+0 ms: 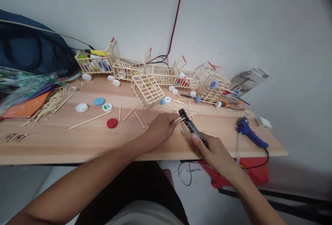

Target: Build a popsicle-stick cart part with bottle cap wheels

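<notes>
My left hand (pixel 160 128) rests on the wooden table (pixel 77 142) with its fingers pinched on a thin wooden stick (pixel 181 118). My right hand (pixel 215 152) grips the handles of black cutting pliers (pixel 190 125), whose jaws sit at the stick's end. A lone stick-built lattice frame (pixel 147 91) lies tilted just beyond my left hand. Loose sticks (pixel 178 106) are scattered around the pliers' tip.
Several stick-built carts (pixel 166 74) line the wall. Bottle caps (pixel 112 123) and long sticks (pixel 89 120) lie at left, beside a stick pile (pixel 52 104) and coloured paper. A blue glue gun (pixel 250 133) and orange pliers (pixel 232 104) lie at right. A red box (pixel 256 173) sits below the table edge.
</notes>
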Tool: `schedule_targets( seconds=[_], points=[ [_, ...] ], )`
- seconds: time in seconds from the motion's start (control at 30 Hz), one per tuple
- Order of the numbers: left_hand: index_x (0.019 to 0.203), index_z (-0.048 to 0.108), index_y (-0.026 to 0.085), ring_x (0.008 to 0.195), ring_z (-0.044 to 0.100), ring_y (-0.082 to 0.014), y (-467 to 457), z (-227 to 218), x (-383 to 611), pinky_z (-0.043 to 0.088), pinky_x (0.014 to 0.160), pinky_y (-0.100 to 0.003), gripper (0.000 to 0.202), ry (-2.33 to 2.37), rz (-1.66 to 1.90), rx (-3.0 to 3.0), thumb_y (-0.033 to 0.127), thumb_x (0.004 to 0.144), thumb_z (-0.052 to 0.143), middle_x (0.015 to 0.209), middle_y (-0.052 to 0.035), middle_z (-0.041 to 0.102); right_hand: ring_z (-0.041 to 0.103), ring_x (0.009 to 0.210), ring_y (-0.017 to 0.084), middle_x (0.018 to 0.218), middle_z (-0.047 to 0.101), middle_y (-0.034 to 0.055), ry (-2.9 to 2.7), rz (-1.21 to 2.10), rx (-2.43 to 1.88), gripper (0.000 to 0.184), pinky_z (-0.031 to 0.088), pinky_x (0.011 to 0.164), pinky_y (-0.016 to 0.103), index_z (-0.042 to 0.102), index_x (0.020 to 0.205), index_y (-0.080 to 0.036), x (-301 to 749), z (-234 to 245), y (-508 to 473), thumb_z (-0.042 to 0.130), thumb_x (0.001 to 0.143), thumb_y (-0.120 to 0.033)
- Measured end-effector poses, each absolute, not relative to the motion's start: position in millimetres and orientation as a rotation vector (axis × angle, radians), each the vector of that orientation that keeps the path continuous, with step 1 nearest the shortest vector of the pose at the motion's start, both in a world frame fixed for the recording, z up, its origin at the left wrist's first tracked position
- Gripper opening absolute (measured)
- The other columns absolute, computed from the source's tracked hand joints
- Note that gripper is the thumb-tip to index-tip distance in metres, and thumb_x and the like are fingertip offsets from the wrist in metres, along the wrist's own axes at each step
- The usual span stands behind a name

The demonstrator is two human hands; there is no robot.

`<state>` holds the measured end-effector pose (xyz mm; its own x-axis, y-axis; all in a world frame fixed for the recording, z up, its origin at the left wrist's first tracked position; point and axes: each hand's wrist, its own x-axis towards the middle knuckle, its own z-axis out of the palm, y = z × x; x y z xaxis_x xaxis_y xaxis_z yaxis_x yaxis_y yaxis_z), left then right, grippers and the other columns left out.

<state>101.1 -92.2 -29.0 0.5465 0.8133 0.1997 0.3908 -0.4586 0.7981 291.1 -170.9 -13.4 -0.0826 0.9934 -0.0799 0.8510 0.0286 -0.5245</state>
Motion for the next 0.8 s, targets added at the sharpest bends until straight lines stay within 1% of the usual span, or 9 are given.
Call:
schedule_targets(
  seconds=[0.17,0.33,0.47,0.67,0.8],
  points=[
    [0.066,0.053,0.017,0.069,0.054,-0.0163,-90.7,-33.7,100.2,0.035,0.065,-0.026,0.02,0.978,0.768,2.043,0.012,0.082,0.043,0.069,-0.0009,0.062,0.053,0.056,0.018,0.057,0.059,0.0024,-2.012,0.625,-1.914,0.055,0.035,0.056,0.027,0.061,0.074,-0.016,288.3,-18.3,-172.4,0.03,0.095,-0.056],
    [0.057,0.044,0.018,0.064,0.051,-0.015,-90.6,-29.8,99.2,0.032,0.061,-0.026,0.024,0.982,0.687,2.013,0.009,0.08,0.042,0.06,0.0005,0.055,0.051,0.053,0.019,0.053,0.056,0.0032,-2.056,0.542,-1.922,0.057,0.034,0.055,0.028,0.063,0.073,-0.016,289.8,-23.5,-173.4,0.029,0.095,-0.057],
    [0.056,0.039,0.019,0.06,0.048,-0.0138,-91.2,-26.9,98.4,0.031,0.06,-0.025,0.026,0.957,0.687,2.001,0.009,0.08,0.042,0.056,0.002,0.049,0.052,0.053,0.02,0.055,0.059,0.0047,-2.062,0.516,-1.933,0.059,0.034,0.055,0.029,0.065,0.075,-0.015,289.5,-25.4,-174.0,0.029,0.094,-0.058],
    [0.055,0.042,0.018,0.059,0.048,-0.0135,-91.4,-26.2,98.2,0.031,0.059,-0.025,0.026,0.957,0.661,2.01,0.007,0.078,0.041,0.055,0.0021,0.048,0.056,0.055,0.02,0.058,0.063,0.0064,-2.041,0.526,-1.941,0.059,0.035,0.057,0.029,0.065,0.075,-0.016,291.3,-28.0,-175.8,0.03,0.094,-0.058],
    [0.055,0.044,0.018,0.06,0.048,-0.014,-91.6,-25.3,98.2,0.032,0.06,-0.025,0.026,0.963,0.655,2.01,0.007,0.078,0.041,0.055,0.0018,0.05,0.056,0.054,0.02,0.058,0.063,0.0063,-2.023,0.528,-1.94,0.058,0.035,0.057,0.029,0.063,0.072,-0.016,292.1,-29.3,-176.8,0.03,0.094,-0.058]
  ],
)
